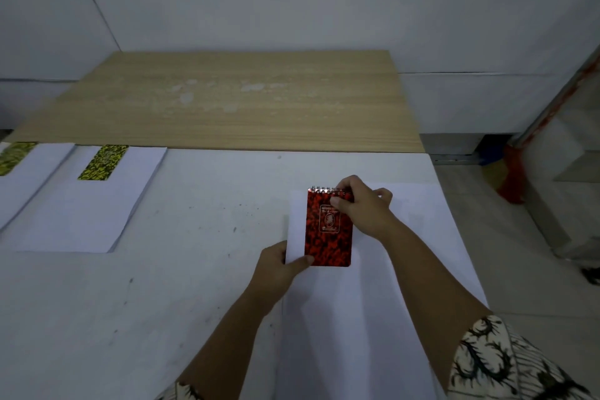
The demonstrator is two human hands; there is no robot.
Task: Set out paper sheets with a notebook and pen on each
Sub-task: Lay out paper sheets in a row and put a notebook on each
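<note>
A red spiral notebook [328,234] lies on a white paper sheet [418,237] at the right of the white table. My right hand [362,204] pinches the notebook's top right corner by the spiral. My left hand [281,265] grips the sheet's left edge, its thumb touching the notebook's lower left corner. Farther left lies a second sheet [97,204] with a yellow patterned notebook [103,162] on it. A third sheet [29,175] at the left edge carries another yellow notebook [14,157]. No pen is in view.
A bare wooden tabletop [233,101] adjoins the white table [181,269] at the back, against a grey wall. To the right, beyond the table's edge, is the floor with a red broom [513,172] leaning by a metal frame.
</note>
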